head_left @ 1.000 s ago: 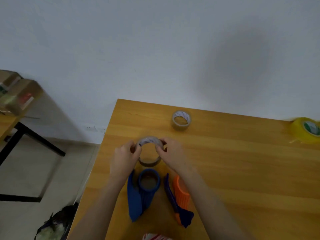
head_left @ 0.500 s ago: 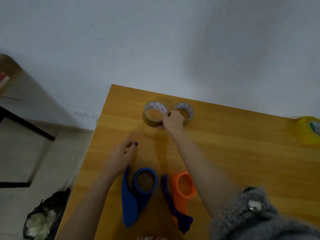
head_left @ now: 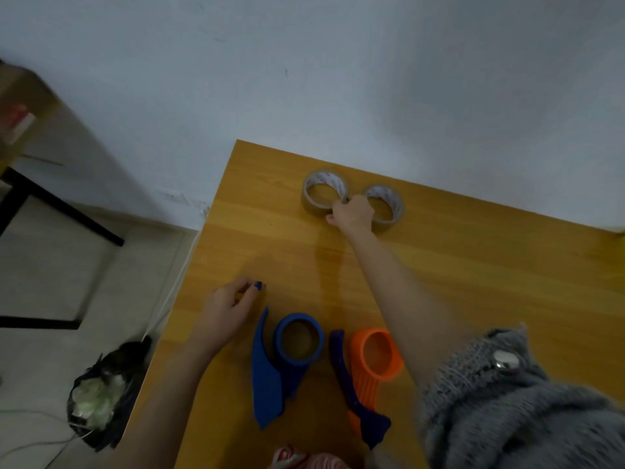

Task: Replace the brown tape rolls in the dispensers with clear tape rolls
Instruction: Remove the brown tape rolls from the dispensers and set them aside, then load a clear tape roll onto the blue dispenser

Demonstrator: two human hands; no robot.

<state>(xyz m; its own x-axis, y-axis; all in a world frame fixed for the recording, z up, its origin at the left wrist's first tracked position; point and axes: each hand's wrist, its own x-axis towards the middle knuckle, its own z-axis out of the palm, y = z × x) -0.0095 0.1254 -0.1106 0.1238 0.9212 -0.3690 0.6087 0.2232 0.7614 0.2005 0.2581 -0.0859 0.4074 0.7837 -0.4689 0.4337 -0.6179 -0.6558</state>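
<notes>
Two dispensers, the blue dispenser point(head_left: 268, 377) left of the orange dispenser point(head_left: 368, 379), lie on the near bench point(head_left: 480, 286); the left grip point(head_left: 233, 308) hovers loosely curled, and the outstretched right grip point(head_left: 352, 214) pinches a brown tape roll point(head_left: 313, 201) just beside a second roll point(head_left: 394, 206).

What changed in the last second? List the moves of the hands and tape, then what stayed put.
The right hand carried the brown tape roll from above the blue dispenser to the far side of the table, beside the second brown roll, and still grips its rim. The left hand let go and now sits near the blue dispenser. The orange dispenser, blue dispenser and second brown roll stayed put.
</notes>
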